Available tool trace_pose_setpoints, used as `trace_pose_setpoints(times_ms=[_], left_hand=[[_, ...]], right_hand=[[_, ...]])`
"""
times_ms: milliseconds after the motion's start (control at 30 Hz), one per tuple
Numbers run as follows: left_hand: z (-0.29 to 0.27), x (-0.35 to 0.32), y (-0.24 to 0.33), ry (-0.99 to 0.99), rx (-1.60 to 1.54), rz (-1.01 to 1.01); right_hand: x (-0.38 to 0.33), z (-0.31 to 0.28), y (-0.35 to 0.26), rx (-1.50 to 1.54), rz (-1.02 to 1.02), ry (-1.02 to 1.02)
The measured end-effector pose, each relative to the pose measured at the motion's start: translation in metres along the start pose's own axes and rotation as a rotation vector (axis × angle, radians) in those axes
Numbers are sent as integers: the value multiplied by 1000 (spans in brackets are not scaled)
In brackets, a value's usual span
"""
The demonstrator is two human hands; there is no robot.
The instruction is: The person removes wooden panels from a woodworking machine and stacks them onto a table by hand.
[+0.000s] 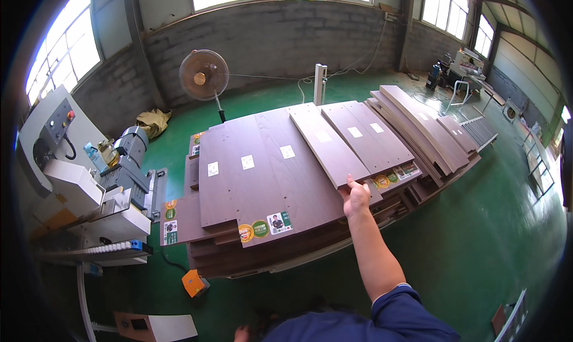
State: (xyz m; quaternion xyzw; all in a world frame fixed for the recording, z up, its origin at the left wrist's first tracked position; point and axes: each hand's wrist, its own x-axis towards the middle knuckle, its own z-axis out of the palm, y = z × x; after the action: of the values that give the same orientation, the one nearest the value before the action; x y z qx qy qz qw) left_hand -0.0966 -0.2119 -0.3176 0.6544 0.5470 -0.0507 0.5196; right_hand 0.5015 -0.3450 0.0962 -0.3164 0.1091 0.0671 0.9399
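Observation:
My right hand (356,200) grips the near end of a long brown wood-grain panel (327,142). Its thumb lies on the top face and the fingers go underneath, partly hidden. That panel rests on a stack of similar boards and carries a pale label. Left of it lie wide brown panels (271,181) with white labels and round stickers along the near edge. To its right are more drilled panels (369,133) with labels. Only a bit of my left hand (242,334) shows at the lower edge, low and away from the stack; its fingers cannot be made out.
A machine with a control panel (59,124) and motors stands at the left. Behind the stack are a round fan (204,74) and a white post (320,84). An orange foot pedal (194,282) sits on the green floor. More boards (424,124) are piled at the right.

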Motion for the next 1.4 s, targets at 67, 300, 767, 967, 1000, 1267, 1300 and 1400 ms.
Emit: trace_pose_setpoints(times_ms=[67,300,767,967,1000,1267,1300,1400], left_hand=[[0,-15,12,-49,51,-46],[-22,-29,20,-66,116,-44],[-55,27,73,80,-520,-130],[-56,17,8,-51,365,127],[-56,15,4,-39,359,111],[-75,-18,75,179,-365,-294],[-71,-2,35,161,-399,-303],[-73,5,22,263,-411,-191]], right_hand=[[1,-22,-27,-634,61,59],[-15,-2,-45,-1374,-703,-263],[41,18,13,-2077,-793,-334],[49,14,12,-2075,-848,-237],[50,16,16,-2080,-853,-257],[69,-10,10,-2118,-928,-357],[66,-8,7,-2104,-927,-380],[65,-4,8,-2136,-954,-322]])
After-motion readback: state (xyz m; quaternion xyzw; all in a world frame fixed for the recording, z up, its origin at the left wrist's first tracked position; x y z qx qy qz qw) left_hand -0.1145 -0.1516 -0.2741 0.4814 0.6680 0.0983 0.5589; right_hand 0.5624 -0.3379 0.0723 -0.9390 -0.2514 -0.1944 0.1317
